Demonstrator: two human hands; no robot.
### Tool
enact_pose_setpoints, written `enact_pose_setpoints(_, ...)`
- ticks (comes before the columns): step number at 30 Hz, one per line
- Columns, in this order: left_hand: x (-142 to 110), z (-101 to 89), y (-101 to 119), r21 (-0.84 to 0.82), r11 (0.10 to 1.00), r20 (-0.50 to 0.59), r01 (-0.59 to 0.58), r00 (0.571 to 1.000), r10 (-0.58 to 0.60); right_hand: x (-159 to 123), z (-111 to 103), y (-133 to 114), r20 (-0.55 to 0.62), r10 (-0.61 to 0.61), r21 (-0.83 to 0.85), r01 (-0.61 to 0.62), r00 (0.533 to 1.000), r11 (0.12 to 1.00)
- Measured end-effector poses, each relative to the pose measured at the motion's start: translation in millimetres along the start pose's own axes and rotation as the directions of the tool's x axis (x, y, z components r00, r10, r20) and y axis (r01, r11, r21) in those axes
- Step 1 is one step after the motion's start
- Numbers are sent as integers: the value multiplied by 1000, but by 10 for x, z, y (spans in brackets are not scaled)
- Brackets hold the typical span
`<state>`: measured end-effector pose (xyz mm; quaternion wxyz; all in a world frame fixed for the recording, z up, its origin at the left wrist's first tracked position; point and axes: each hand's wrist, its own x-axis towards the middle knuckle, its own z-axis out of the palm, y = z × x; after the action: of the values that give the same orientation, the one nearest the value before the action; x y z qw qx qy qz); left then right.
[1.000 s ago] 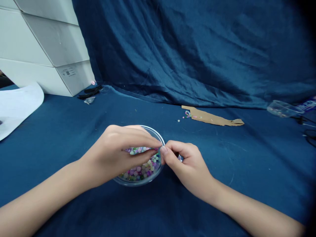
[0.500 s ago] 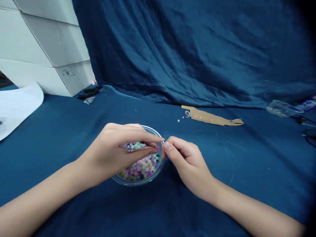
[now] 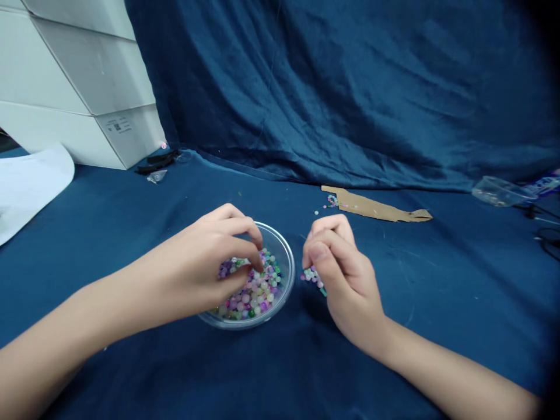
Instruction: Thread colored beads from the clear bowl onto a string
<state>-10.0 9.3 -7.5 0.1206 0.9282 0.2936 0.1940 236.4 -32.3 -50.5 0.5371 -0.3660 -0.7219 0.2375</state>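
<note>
On my feed, the left hand (image 3: 205, 256) sits over a clear round bowl (image 3: 286, 262), its fingers (image 3: 251, 248) curled down into a heap of mixed beads (image 3: 251, 294) in pink, purple, green and white. The fingertips are in among the beads, but I cannot tell whether they have hold of any. The bowl sits directly under that hand, between my 2 hands, and its right rim is just beside the right hand (image 3: 345, 274).

The right hand is closed, with its thumb and fingers pinched on a short row of beads (image 3: 312, 277) in pale and teal colours. The row hangs from the side of the hand nearest the bowl, clear of the rim.

Beyond the right hand, a torn cardboard strip (image 3: 376, 209) lies on the blue cloth-covered desk (image 3: 415, 326), with a small cluster of loose beads (image 3: 331, 201) at its left end. Farther right, past that hand, I can see a clear plastic container (image 3: 499, 191) and a black cable (image 3: 549, 242).

Beyond the left hand are a sheet of white paper (image 3: 30, 186), a stack of white boxes (image 3: 83, 76), a black strip (image 3: 156, 162) and a small clear bag (image 3: 157, 176). A blue satin drape (image 3: 341, 87) hangs behind the desk, well past both hands.
</note>
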Motion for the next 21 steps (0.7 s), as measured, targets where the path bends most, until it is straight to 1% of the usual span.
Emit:
enact_pose_setpoints(2,-31,-12,-12,47,997,130,62,989,-68,4,4,12,-67,-17,9,18,998,1000)
enact_pose_setpoints(4,-48,-15,-15,74,991,214,112,969,-125,2,10,17,-100,-24,27,27,995,999)
enact_pose_setpoints(6,-44,-9,-17,82,985,257,150,952,-167,-3,16,14,-96,-18,38,22,995,999)
enact_pose_setpoints(8,-19,-1,-18,81,981,276,174,942,-190,-8,19,5,-72,-4,46,7,997,999)
enact_pose_setpoints(13,68,10,7,89,975,266,205,938,-222,-3,17,-17,-28,16,67,-14,999,998)
enact_pose_setpoints(17,73,14,11,54,979,272,195,941,-202,3,24,-20,8,35,74,-35,999,997)
enact_pose_setpoints(19,57,16,-2,28,984,233,174,956,-176,0,28,-11,44,37,104,-41,998,994)
enact_pose_setpoints(21,46,15,-9,-15,989,152,146,978,-142,-6,30,2,93,35,152,-48,995,987)
